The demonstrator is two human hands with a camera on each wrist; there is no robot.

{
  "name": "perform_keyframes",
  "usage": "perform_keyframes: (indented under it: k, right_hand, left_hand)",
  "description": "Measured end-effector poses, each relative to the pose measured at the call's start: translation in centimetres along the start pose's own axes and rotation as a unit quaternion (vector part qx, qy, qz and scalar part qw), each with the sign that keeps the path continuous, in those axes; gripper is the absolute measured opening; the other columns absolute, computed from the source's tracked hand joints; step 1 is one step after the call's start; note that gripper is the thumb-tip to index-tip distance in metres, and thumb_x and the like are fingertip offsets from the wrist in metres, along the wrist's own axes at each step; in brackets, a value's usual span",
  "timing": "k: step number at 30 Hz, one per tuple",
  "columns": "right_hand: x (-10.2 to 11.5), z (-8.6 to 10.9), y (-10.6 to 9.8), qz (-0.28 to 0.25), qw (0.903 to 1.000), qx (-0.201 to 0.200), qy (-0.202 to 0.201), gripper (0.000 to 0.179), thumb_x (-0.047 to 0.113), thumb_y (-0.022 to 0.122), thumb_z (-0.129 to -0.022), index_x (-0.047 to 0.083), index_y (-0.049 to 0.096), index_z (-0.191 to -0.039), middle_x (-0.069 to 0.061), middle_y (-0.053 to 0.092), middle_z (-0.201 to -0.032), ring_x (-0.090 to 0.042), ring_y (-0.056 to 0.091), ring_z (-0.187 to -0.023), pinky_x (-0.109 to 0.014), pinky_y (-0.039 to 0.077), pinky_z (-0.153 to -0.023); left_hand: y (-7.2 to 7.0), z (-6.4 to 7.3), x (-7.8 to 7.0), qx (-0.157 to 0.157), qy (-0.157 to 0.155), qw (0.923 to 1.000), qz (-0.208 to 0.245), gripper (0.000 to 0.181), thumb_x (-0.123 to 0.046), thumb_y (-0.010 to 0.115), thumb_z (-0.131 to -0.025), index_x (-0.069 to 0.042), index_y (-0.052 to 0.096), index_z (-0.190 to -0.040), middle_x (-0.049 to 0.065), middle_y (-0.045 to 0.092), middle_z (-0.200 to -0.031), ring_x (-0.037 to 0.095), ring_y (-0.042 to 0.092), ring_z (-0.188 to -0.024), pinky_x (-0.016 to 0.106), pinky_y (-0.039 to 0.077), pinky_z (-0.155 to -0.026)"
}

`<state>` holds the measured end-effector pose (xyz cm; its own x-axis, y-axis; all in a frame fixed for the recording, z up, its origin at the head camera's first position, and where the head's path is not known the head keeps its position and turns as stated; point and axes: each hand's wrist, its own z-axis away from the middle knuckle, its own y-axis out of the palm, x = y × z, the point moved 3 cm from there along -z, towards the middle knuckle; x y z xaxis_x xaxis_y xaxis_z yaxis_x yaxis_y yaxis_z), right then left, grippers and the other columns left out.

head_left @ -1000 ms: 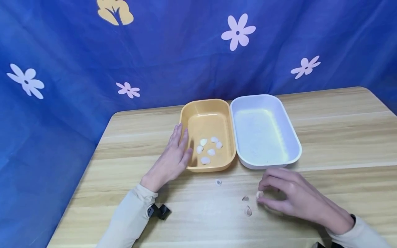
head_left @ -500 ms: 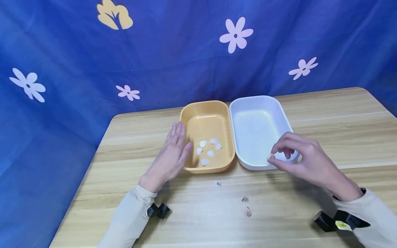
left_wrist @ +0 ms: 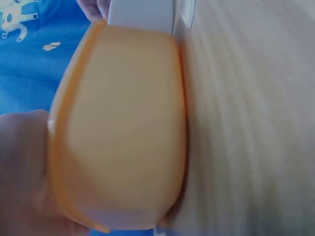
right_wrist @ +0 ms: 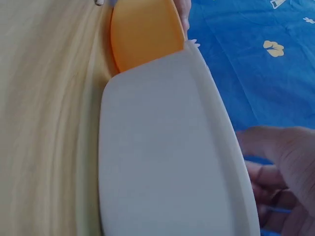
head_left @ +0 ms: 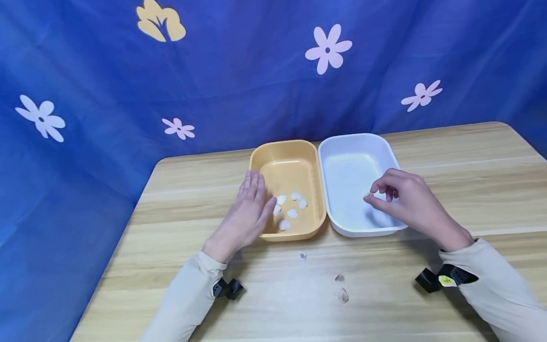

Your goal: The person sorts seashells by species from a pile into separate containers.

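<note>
My right hand [head_left: 403, 194] is over the white tray [head_left: 363, 232], thumb and index finger pinching a small pale seashell [head_left: 369, 194], mostly hidden by the fingertips. Part of this hand [right_wrist: 290, 172] shows past the tray's rim in the right wrist view. My left hand [head_left: 245, 209] lies with straight fingers at the left rim of the yellow-orange tray [head_left: 295, 236], thumb reaching over the inside. Several whitish seashells [head_left: 292, 213] lie in the near half of that tray. Its side wall [left_wrist: 123, 123] fills the left wrist view.
On the wooden table [head_left: 273, 304] in front of the trays lie a pale shell [head_left: 302, 256], a small dark shell [head_left: 339, 278] and a brownish shell [head_left: 343, 295]. Both trays stand side by side. A blue curtain [head_left: 239, 85] with flower prints hangs behind.
My right hand has lifted a seashell off the table and carried it up and forward over the white tray. The left hand stays at the yellow-orange tray, shifted slightly right.
</note>
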<state>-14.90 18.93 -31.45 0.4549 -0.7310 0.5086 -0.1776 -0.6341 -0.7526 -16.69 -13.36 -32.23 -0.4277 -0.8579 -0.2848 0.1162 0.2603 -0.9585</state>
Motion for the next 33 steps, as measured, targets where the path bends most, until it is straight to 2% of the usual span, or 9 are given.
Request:
perform_keyframes:
  k: [4, 12, 19, 29, 33]
  right_hand:
    - [0.4, -0.7, 0.7, 0.016, 0.9995, 0.026, 0.003, 0.013, 0.02, 0.081, -0.077, 0.013, 0.07, -0.077, 0.004, 0.053, -0.069, -0.011, 0.046, -0.062, -0.025, 0.037, -0.056]
    - [0.3, -1.4, 1.7, 0.033, 0.9979, 0.048, 0.03, 0.015, 0.022, 0.079, -0.079, 0.009, 0.07, -0.08, 0.001, 0.054, -0.07, -0.015, 0.047, -0.064, -0.029, 0.038, -0.059]
    - [-0.2, -0.9, 2.0, 0.048, 0.9963, 0.048, 0.052, 0.017, 0.022, 0.079, -0.078, 0.007, 0.071, -0.081, -0.001, 0.058, -0.073, -0.017, 0.05, -0.065, -0.031, 0.041, -0.06]
    - [-0.1, -1.6, 2.7, 0.044, 0.9968, 0.052, 0.043, 0.016, 0.022, 0.078, -0.079, 0.009, 0.07, -0.08, -0.001, 0.055, -0.072, -0.017, 0.049, -0.065, -0.031, 0.04, -0.061]
    - [-0.1, -1.9, 3.0, 0.042, 0.9947, 0.08, 0.049, 0.019, 0.023, 0.078, -0.08, 0.006, 0.07, -0.083, -0.003, 0.059, -0.075, -0.019, 0.052, -0.068, -0.034, 0.042, -0.063]
  left_hand:
    - [0.2, -0.2, -0.1, -0.013, 0.022, 0.9996, -0.009, 0.066, -0.037, 0.025, -0.105, 0.012, 0.013, -0.149, 0.029, 0.006, -0.156, 0.035, -0.002, -0.146, 0.043, 0.002, -0.12]
    - [0.6, -0.2, -0.2, -0.011, 0.024, 0.9995, -0.016, 0.064, -0.035, 0.026, -0.105, 0.01, 0.013, -0.149, 0.027, 0.006, -0.157, 0.034, -0.001, -0.147, 0.04, 0.0, -0.12]
    - [0.8, -0.4, -0.5, -0.006, 0.04, 0.9987, -0.029, 0.062, -0.032, 0.023, -0.105, 0.01, 0.012, -0.149, 0.026, 0.006, -0.157, 0.035, -0.001, -0.147, 0.041, 0.0, -0.12]
    - [0.6, 0.0, -0.3, -0.017, 0.04, 0.9987, -0.028, 0.06, -0.029, 0.023, -0.105, 0.011, 0.013, -0.148, 0.028, 0.008, -0.157, 0.035, -0.002, -0.146, 0.041, 0.0, -0.12]
    - [0.5, 0.2, -0.1, -0.022, 0.038, 0.9987, -0.024, 0.059, -0.028, 0.024, -0.105, 0.012, 0.014, -0.148, 0.028, 0.008, -0.157, 0.035, -0.002, -0.146, 0.041, 0.001, -0.12]
